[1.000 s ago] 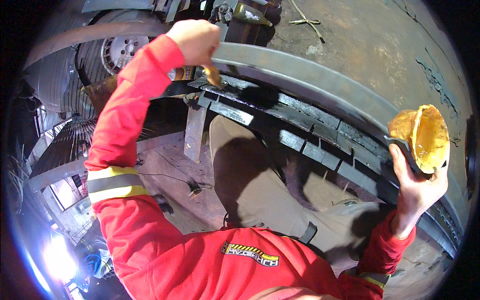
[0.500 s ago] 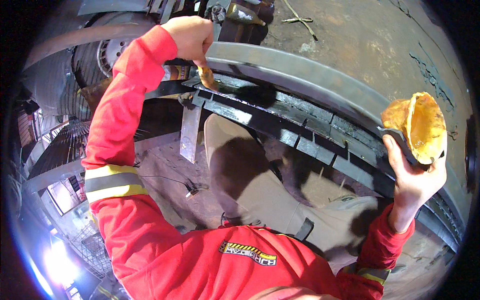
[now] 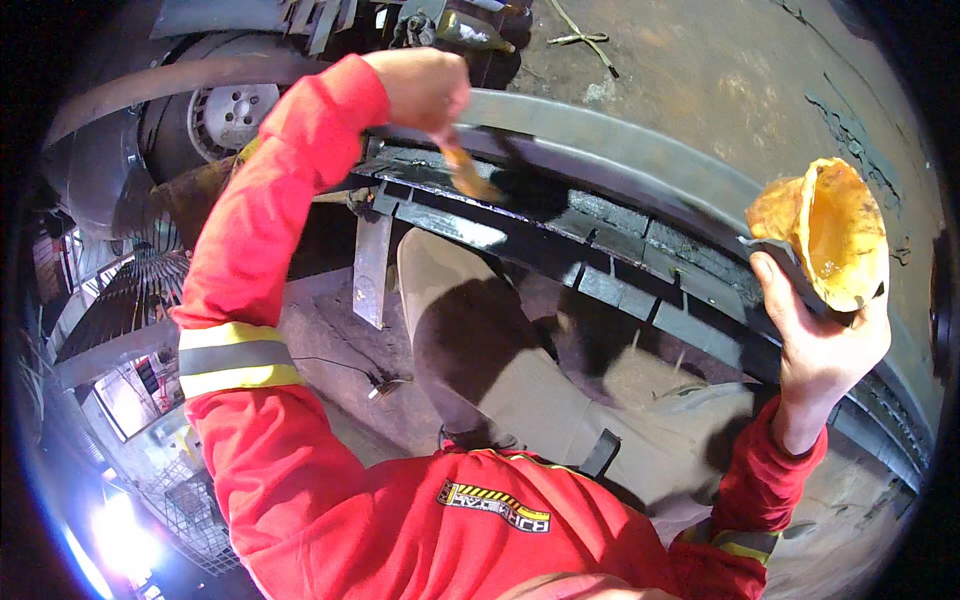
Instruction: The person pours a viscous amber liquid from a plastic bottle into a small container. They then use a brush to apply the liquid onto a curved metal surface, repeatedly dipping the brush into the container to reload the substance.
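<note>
My left hand (image 3: 420, 88) is closed around a paintbrush (image 3: 468, 176), its yellowish-brown end pointing down. The brush is slightly blurred and lies over a long curved metal frame (image 3: 600, 225) with a slotted channel; I cannot tell whether the bristles touch it. At the right, my right hand (image 3: 828, 350) grips a yellow, stained container (image 3: 845, 235) with a wide cut opening tilted toward me. Dark material shows between that hand and the container. A wet-looking sheen covers parts of the channel's metal.
A flat metal strip (image 3: 371, 265) hangs from the frame near my knee (image 3: 450, 290). Beyond lie a wheel (image 3: 232, 115), a bottle (image 3: 475, 32) and crossed sticks (image 3: 580, 38) on the ground. Bright glare (image 3: 125, 535) shows at lower left, beside wire mesh (image 3: 195, 515).
My left hand has moved right and slightly toward me along the channel with the paintbrush. The container in my right hand has shifted slightly up and left.
</note>
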The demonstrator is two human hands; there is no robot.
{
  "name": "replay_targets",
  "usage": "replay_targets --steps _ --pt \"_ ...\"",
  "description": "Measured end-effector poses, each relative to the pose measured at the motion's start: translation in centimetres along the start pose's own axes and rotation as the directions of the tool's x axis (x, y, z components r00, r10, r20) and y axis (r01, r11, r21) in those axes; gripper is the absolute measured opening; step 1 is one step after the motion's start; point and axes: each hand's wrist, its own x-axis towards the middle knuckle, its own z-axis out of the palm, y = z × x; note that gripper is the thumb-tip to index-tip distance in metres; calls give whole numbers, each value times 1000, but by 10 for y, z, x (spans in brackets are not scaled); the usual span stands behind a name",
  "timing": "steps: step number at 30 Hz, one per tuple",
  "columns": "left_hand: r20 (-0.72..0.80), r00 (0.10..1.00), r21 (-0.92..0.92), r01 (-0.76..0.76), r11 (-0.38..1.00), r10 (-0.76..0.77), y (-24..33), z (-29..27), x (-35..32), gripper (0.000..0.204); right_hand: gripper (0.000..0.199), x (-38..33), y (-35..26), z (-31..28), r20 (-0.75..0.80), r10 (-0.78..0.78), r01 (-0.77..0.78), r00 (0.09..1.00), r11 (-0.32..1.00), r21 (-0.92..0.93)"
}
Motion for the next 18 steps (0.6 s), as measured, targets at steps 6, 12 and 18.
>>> replay_targets --steps 6,12,18 --pt "-150 986 158 -50 986 74 41 -4 19 24 64 2 -4 1 18 -9 9 1000 1000 -17" --pt "-202 929 -455 -369 811 310 68 -33 31 21 59 6 -4 7 -63 50 -56 997 992 -109" --pt "70 997 -113 -36 993 45 7 -13 11 31 60 15 -15 7 -51 -11 6 999 996 -87"
